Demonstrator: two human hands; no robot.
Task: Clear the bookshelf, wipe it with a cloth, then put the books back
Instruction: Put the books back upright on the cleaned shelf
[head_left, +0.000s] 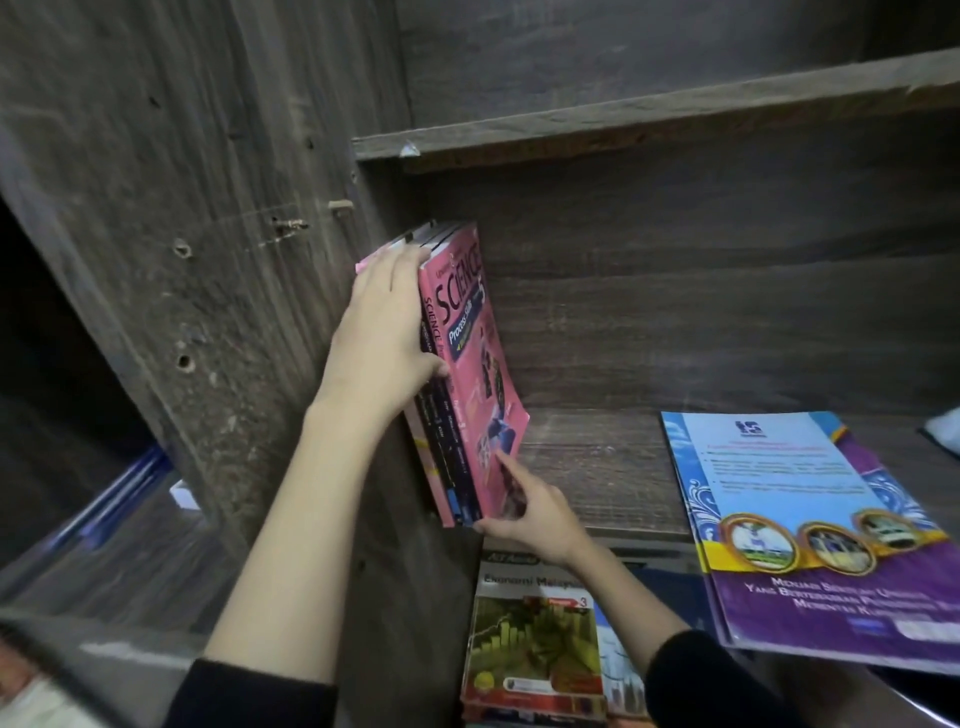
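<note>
- Head view, at about nine o'clock: the bookshelf side panel (218, 218) stands dark and bare, with a small stack of upright books (447, 415) leaning against it.
- Left hand (387, 332) lies flat on the spines, fingers extended and close together, pressing the stack toward the panel; it clasps nothing.
- Pink science book (475, 364) is the outermost of the stack, its long axis upright and slightly tilted, its foot on the shelf board (597, 457).
- Right hand (530, 512), at six o'clock from that book, touches its lower corner with forefinger out and thumb beneath, a loose pinch.
- Left hand is the nearer for steadying; in my judgement books are going back.
- At three o'clock, well apart, a blue and purple book (810, 530) lies flat, overhanging the shelf edge.
</note>
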